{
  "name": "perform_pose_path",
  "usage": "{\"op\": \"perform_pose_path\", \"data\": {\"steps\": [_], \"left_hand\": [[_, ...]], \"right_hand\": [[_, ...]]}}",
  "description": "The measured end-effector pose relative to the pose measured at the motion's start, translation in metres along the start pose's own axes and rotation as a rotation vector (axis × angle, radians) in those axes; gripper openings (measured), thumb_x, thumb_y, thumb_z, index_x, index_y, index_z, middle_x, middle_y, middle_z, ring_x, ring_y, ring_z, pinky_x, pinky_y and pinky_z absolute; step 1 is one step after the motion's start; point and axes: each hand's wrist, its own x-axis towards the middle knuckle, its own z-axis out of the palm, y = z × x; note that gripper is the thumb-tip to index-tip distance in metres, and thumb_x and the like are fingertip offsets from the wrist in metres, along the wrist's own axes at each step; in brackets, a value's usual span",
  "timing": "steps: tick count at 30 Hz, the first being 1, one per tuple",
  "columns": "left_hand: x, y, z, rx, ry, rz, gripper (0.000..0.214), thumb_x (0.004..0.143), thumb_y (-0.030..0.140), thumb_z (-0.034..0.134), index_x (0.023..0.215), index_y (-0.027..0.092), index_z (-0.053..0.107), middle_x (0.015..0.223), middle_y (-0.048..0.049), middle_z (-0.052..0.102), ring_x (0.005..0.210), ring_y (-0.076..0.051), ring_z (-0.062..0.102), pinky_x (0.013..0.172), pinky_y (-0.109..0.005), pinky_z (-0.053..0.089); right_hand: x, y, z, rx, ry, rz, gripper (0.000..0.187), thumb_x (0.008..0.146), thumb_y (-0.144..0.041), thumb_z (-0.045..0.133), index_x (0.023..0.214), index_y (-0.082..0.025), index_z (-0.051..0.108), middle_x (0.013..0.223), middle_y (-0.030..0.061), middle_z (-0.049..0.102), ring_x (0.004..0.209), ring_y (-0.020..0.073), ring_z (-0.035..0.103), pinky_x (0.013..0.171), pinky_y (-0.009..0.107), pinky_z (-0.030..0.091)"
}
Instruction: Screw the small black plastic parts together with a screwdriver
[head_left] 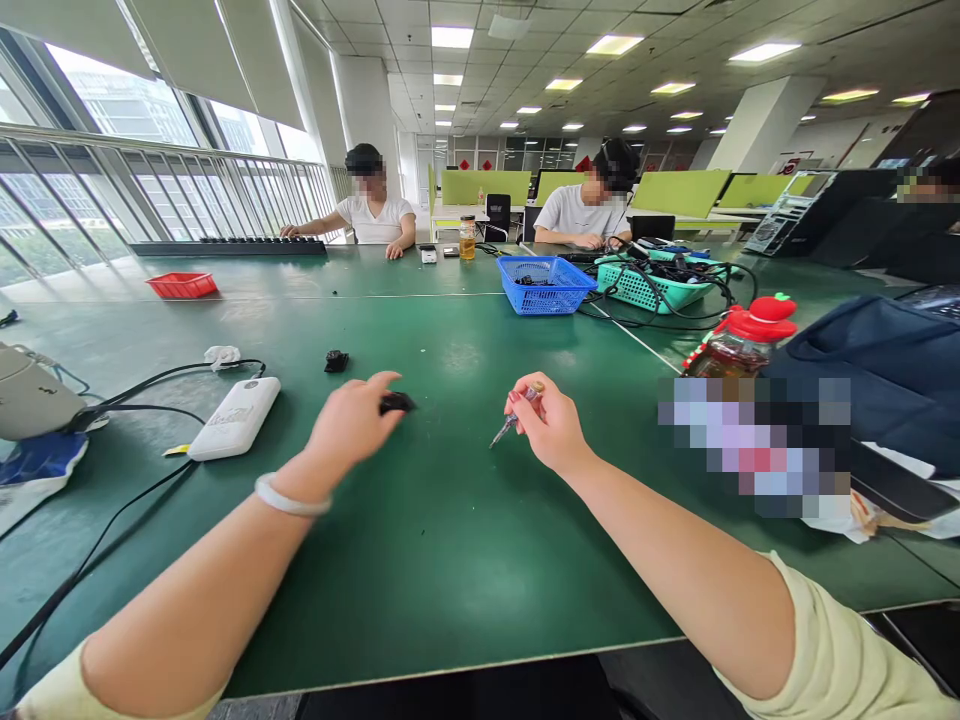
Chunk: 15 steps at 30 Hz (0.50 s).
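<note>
My left hand (349, 420) reaches over the green table (450, 520) and pinches a small black part (397, 403) between thumb and fingers. My right hand (550, 424) is closed round a small screwdriver (510, 422), whose metal tip points down and left, just above the table top. The two hands are about a hand's width apart. A second small black part (336, 361) lies on the table beyond my left hand.
A white power bank (235, 418) with black cables lies at the left. A blue basket (546, 283), a teal basket (651, 284) of cables and a red tray (182, 285) stand further back. A red-capped bottle (739, 345) and dark bag (877, 370) sit right. Two people sit opposite.
</note>
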Motion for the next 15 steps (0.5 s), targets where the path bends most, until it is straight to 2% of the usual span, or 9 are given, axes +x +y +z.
{"op": "perform_pose_path", "data": {"steps": [3,5,7,11,15], "left_hand": [[-0.012,0.058,0.016,-0.157,-0.051,0.299,0.049,0.084,0.033,0.059,0.132,0.028,0.054,0.105,-0.0122,0.069,0.100,-0.030,0.063,0.088,-0.042,0.048],[-0.019,0.080,0.025,-0.211,-0.059,0.414,0.045,0.086,0.027,0.057,0.131,0.027,0.053,0.105,-0.0116,0.070,0.102,-0.029,0.062,0.089,-0.043,0.048],[-0.021,0.086,0.032,-0.247,-0.075,0.420,0.043,0.088,0.024,0.054,0.130,0.025,0.052,0.106,-0.0099,0.069,0.102,-0.028,0.062,0.089,-0.042,0.048],[-0.016,0.078,0.041,-0.385,-0.152,0.276,0.044,0.085,0.025,0.060,0.128,0.024,0.051,0.107,-0.0053,0.070,0.100,-0.025,0.062,0.089,-0.039,0.049],[-0.010,0.073,0.045,-0.474,-0.186,0.241,0.045,0.081,0.027,0.064,0.124,0.024,0.052,0.108,-0.0026,0.071,0.104,-0.025,0.061,0.093,-0.040,0.047]], "right_hand": [[0.001,0.000,-0.001,0.006,-0.007,0.013,0.028,0.091,-0.049,0.052,0.082,-0.023,0.047,0.069,-0.0008,0.062,0.050,0.0106,0.050,0.051,0.025,0.043],[0.001,-0.001,-0.002,0.000,-0.014,0.018,0.031,0.089,-0.051,0.053,0.079,-0.023,0.047,0.067,-0.0016,0.060,0.048,0.0099,0.048,0.050,0.024,0.041],[0.001,-0.003,-0.002,-0.013,-0.021,0.017,0.034,0.088,-0.053,0.055,0.076,-0.022,0.046,0.063,-0.0026,0.057,0.048,0.0092,0.046,0.048,0.024,0.039],[0.001,-0.009,-0.004,-0.051,-0.041,-0.018,0.044,0.086,-0.056,0.057,0.063,-0.021,0.045,0.054,-0.0039,0.048,0.048,0.0089,0.041,0.049,0.024,0.035],[-0.002,-0.020,-0.008,-0.110,-0.039,-0.134,0.052,0.092,-0.055,0.048,0.054,-0.020,0.046,0.048,-0.0030,0.043,0.047,0.0094,0.039,0.048,0.025,0.031]]}}
